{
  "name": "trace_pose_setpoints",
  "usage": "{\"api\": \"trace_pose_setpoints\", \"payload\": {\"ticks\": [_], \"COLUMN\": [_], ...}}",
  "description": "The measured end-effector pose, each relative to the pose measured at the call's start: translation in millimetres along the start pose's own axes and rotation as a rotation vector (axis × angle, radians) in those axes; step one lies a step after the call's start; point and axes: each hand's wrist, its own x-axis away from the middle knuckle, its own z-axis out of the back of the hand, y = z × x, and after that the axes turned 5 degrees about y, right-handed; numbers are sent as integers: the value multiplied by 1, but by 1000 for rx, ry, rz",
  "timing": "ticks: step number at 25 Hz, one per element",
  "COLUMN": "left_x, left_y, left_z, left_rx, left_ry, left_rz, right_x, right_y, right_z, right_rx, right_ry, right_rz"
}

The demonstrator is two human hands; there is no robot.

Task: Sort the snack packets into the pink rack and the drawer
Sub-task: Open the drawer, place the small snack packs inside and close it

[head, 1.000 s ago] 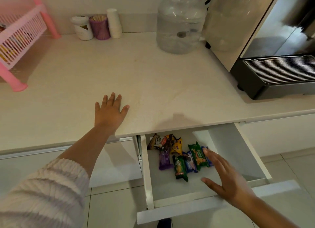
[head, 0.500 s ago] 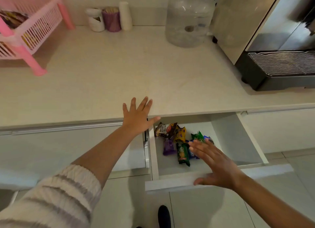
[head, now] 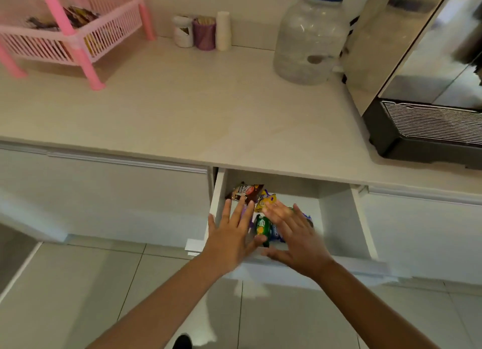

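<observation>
The white drawer (head: 339, 218) under the counter stands pulled out. Several snack packets lie in its left half: a brown one (head: 246, 191), a yellow one (head: 265, 201), a green one (head: 262, 226), and a blue one partly hidden. My left hand (head: 232, 240) hovers over the drawer's left side, fingers spread, holding nothing. My right hand (head: 296, 238) is spread beside it over the packets, blurred, also holding nothing. The pink rack (head: 73, 39) stands at the counter's far left with packets in its basket.
On the beige counter (head: 182, 108) stand small containers (head: 202, 33) at the back, a large water bottle (head: 310, 38) and a dark machine with a grille (head: 427, 124) at right. Closed white drawer fronts (head: 104, 192) flank the open one. Tiled floor lies below.
My left hand left the counter edge and came down over the drawer. My right hand shifted forward over the packets. The view swung left, showing more of the pink rack.
</observation>
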Motion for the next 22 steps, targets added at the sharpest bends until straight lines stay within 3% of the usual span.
{"api": "trace_pose_setpoints", "payload": {"ticks": [5, 22], "left_x": [12, -22], "left_y": [-1, 0], "left_z": [-2, 4], "left_rx": [-180, -291], "left_ry": [11, 112], "left_rz": [-175, -80], "right_x": [28, 2], "right_y": [39, 71], "right_z": [6, 5], "right_rx": [29, 33], "right_ry": [-143, -106], "right_rz": [31, -30]}}
